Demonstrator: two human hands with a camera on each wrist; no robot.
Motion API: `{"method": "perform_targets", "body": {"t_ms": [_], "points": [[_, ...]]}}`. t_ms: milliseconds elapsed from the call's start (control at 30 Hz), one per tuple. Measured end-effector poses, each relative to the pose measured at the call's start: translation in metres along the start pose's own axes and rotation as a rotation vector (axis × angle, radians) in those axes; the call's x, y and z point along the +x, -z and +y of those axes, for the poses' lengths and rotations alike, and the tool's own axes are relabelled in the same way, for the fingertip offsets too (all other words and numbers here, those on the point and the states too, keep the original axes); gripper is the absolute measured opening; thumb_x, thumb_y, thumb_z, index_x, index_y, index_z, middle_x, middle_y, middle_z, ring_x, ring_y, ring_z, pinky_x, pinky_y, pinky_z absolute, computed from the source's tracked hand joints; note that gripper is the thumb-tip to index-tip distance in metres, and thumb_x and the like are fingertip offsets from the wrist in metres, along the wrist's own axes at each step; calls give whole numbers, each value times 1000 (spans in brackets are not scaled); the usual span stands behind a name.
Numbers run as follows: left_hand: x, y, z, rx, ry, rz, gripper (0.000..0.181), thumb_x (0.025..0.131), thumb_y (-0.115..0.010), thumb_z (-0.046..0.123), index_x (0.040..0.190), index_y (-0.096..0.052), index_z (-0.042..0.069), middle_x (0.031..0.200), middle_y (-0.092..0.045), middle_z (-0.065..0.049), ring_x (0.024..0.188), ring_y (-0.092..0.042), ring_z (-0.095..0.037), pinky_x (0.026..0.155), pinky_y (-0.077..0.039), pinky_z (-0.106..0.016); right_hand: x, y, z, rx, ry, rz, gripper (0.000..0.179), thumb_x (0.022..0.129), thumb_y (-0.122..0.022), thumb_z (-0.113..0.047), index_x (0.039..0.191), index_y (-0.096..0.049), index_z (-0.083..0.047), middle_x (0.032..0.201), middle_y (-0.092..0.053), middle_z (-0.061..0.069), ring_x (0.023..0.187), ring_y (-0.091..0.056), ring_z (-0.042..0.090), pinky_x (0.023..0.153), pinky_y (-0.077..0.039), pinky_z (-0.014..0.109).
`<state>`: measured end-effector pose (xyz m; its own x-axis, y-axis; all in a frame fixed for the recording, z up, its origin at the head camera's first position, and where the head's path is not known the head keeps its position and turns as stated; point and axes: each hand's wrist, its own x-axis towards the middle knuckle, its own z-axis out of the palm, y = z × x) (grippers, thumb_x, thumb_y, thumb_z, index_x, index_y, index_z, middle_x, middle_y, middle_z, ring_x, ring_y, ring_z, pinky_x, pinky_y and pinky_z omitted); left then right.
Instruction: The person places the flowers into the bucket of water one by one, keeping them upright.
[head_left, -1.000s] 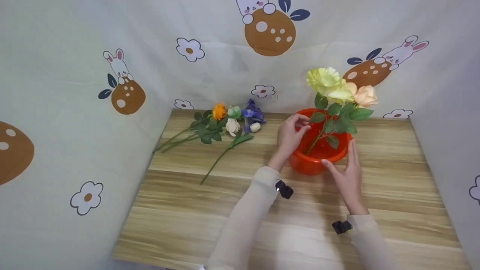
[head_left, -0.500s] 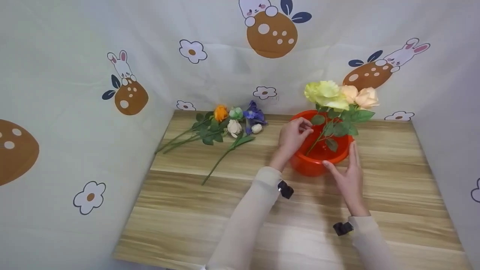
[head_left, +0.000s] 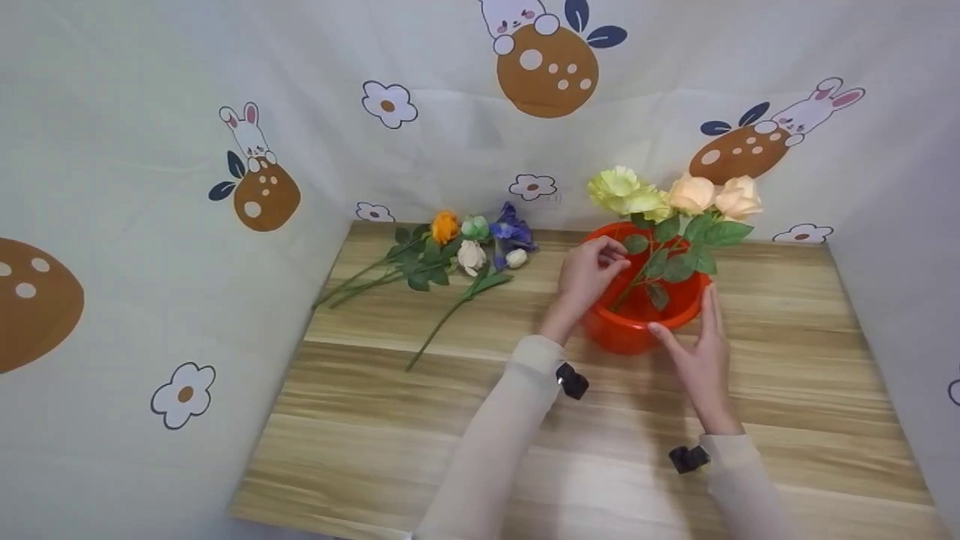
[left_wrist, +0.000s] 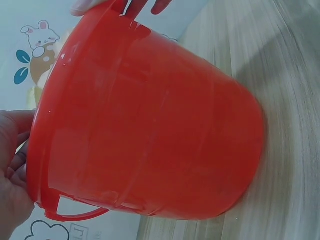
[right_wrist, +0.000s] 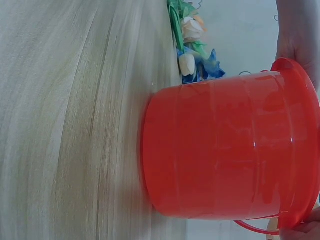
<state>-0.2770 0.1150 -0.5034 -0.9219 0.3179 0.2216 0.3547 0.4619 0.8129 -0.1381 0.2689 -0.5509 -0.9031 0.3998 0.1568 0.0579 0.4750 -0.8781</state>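
A red plastic bucket (head_left: 622,339) stands upright near the table's back edge. Inside lean artificial flowers on long stems: a pale yellow one (head_left: 626,193) and peach roses (head_left: 739,198) with green leaves (head_left: 679,266). My left hand (head_left: 589,276) reaches over the bucket's left rim, fingers bent, thumb and forefinger close together beside the stems. Whether it pinches a stem I cannot tell. On the right side my right hand (head_left: 703,356) holds the rim, its thumb at the front and fingers along the outside. The left wrist view shows a thin bucket handle (left_wrist: 77,216) below the rim.
Left on the wooden table (head_left: 360,420) lie more artificial flowers: an orange one (head_left: 445,226), a cream rose (head_left: 471,257), a green bloom (head_left: 475,226), a purple-blue one (head_left: 512,229) and a white tulip (head_left: 516,258). Printed curtains (head_left: 450,150) enclose the back and sides.
The yellow flower has sunk and swung left, away from the peach roses. Both hands stay at nearly the same places on the bucket; the head view has shifted slightly.
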Motion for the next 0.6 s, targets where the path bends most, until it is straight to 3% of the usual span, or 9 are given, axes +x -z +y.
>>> {"method": "perform_targets", "body": {"t_ms": [400, 500, 600], "points": [[-1, 3, -7, -257, -76, 1, 20, 87, -76, 9, 105, -69, 1, 99, -75, -13, 88, -72, -17, 79, -54, -11, 0, 2, -1, -6, -2, 1, 101, 85, -79, -39, 161, -15, -19, 169, -10, 3, 156, -15, 28, 125, -18, 52], [-5, 7, -12, -367, -127, 0, 25, 88, -74, 5, 110, -67, -2, 106, -71, -16, 95, -70, -18, 85, -57, -18, 0, 2, -2, -6, -12, -13, 102, 85, -78, -43, 161, -13, -21, 169, -9, 2, 156, -14, 28, 125, -18, 52], [-13, 12, -21, -504, -188, 5, 27, 88, -72, 0, 113, -64, -7, 117, -62, -22, 107, -65, -24, 97, -57, -34, -1, 2, -3, -11, -19, -27, 103, 85, -77, -44, 161, -12, -21, 169, -8, 2, 156, -13, 28, 125, -19, 53]]}}
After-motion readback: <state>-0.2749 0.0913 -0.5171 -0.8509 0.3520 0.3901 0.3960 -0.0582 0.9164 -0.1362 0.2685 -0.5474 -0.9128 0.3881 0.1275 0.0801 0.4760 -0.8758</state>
